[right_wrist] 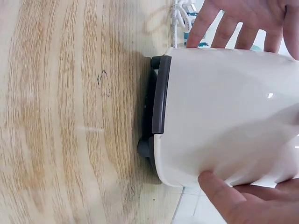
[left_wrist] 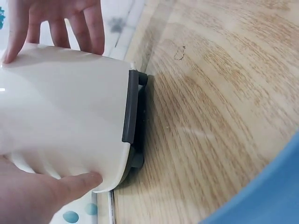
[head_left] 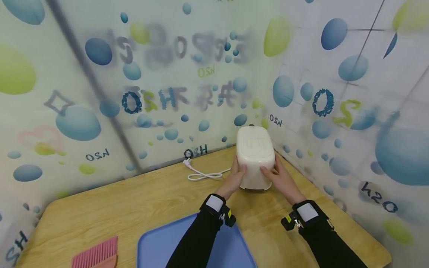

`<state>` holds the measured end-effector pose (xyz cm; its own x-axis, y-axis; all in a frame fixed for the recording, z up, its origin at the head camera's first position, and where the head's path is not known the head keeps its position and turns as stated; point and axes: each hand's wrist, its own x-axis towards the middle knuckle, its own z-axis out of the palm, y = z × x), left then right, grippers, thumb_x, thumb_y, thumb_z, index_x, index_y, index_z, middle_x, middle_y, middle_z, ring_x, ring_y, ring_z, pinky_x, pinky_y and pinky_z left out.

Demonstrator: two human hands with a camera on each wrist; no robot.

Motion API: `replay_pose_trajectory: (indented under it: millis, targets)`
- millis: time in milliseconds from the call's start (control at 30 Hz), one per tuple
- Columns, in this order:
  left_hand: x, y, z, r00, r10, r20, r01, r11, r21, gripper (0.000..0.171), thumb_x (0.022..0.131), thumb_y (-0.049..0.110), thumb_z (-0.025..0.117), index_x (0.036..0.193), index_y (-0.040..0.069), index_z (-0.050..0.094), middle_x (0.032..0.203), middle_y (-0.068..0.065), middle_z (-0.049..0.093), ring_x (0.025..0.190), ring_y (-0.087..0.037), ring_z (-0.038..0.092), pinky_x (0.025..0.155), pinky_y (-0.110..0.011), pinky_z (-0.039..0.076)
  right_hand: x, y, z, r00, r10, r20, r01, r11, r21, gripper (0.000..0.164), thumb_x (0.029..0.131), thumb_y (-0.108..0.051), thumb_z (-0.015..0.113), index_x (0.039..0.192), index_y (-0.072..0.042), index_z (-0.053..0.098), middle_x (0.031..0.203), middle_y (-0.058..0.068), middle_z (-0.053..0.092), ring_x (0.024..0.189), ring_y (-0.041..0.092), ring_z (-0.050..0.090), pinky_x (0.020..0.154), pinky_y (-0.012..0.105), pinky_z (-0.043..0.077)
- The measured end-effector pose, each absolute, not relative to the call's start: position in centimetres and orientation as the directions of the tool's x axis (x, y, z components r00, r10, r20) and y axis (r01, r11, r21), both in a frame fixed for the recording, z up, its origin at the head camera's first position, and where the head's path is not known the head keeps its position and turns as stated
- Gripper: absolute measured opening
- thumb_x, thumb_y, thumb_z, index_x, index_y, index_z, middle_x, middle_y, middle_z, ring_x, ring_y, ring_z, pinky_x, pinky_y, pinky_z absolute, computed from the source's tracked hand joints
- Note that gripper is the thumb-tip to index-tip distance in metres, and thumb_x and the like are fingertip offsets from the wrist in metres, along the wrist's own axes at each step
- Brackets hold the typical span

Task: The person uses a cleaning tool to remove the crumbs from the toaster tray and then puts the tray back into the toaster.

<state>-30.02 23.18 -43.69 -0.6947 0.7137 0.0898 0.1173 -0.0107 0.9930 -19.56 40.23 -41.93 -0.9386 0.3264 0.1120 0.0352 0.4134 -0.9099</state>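
A cream-white toaster (head_left: 253, 174) with a closed cover on top stands near the corner of the wooden table. Dark trim (left_wrist: 131, 106) and small feet show along its bottom edge in both wrist views. My left hand (head_left: 233, 180) holds its left side, the thumb on the near face. On the opposite side my right hand (head_left: 282, 181) grips it the same way, with its thumb (right_wrist: 219, 186) pressed against the wall. The fingers beyond the sides are partly hidden by the body. From its left side a white power cord (head_left: 205, 175) runs out, loosely looped, plug at the end.
A blue tray (head_left: 157, 242) lies at the near edge, partly under my left forearm. Left of it is a pink brush (head_left: 97, 255) with long bristles, cut off by the frame. Patterned curtains (head_left: 187, 93) close in the wooden table (head_left: 110, 208) at the back and right.
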Motion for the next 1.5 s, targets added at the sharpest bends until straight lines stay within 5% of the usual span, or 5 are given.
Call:
replay_pose_trajectory:
  millis: [300,533,667,1033,1500]
  targets:
    - [-30.0,22.3,-42.9,-0.682,0.731,0.037,0.143,0.083,0.986,0.075,0.110,0.040,0.036,0.163,0.008,-0.005,0.170,-0.013,-0.003,0.155,-0.030,-0.002,0.123,-0.050,0.004,-18.7,39.7,-40.9,-0.931,0.350,0.105,0.059,0.428,-0.902,0.094,0.101,-0.052,0.057,0.164,-0.022,-0.006,0.166,0.024,0.017,0.147,0.049,0.024,0.108,0.067,0.035]
    - [-29.2,22.0,-42.7,-0.771,0.628,-0.106,0.063,0.241,0.968,0.067,0.107,0.044,0.042,0.154,-0.002,0.033,0.154,-0.022,0.040,0.143,-0.038,0.038,0.115,-0.052,0.033,-18.8,40.0,-40.9,-0.915,0.319,0.248,-0.014,0.589,-0.808,0.089,0.104,-0.039,0.057,0.165,-0.018,-0.004,0.167,0.022,0.010,0.149,0.049,0.019,0.111,0.069,0.028]
    - [-28.7,21.9,-42.9,-0.813,0.563,-0.152,0.062,0.342,0.937,0.051,0.106,0.037,0.045,0.131,-0.005,0.055,0.113,-0.015,0.064,0.101,-0.027,0.063,0.094,-0.044,0.051,-19.0,39.9,-40.1,-0.910,0.268,0.316,-0.023,0.728,-0.685,0.076,0.106,-0.027,0.054,0.164,-0.010,0.010,0.165,0.029,0.006,0.146,0.054,0.020,0.107,0.071,0.030]
    - [-28.4,22.5,-45.3,-0.668,0.633,-0.392,-0.530,-0.034,0.847,0.013,0.090,-0.002,0.049,0.098,0.002,0.057,0.094,-0.015,0.056,0.087,-0.027,0.060,0.101,-0.045,0.050,-18.8,39.4,-39.6,-0.927,0.269,0.260,0.023,0.736,-0.677,0.061,0.106,-0.023,0.054,0.160,-0.008,0.029,0.164,0.031,0.010,0.142,0.055,0.028,0.106,0.071,0.033]
    - [-28.2,23.9,-46.6,-0.665,0.631,-0.399,-0.627,-0.181,0.758,0.046,0.086,-0.022,0.041,0.126,-0.008,0.060,0.114,-0.021,0.065,0.105,-0.031,0.064,0.099,-0.041,0.052,-19.0,39.0,-39.8,-0.937,0.238,0.256,0.007,0.745,-0.667,0.060,0.105,-0.015,0.053,0.158,-0.003,0.027,0.161,0.034,0.010,0.141,0.057,0.028,0.103,0.073,0.034]
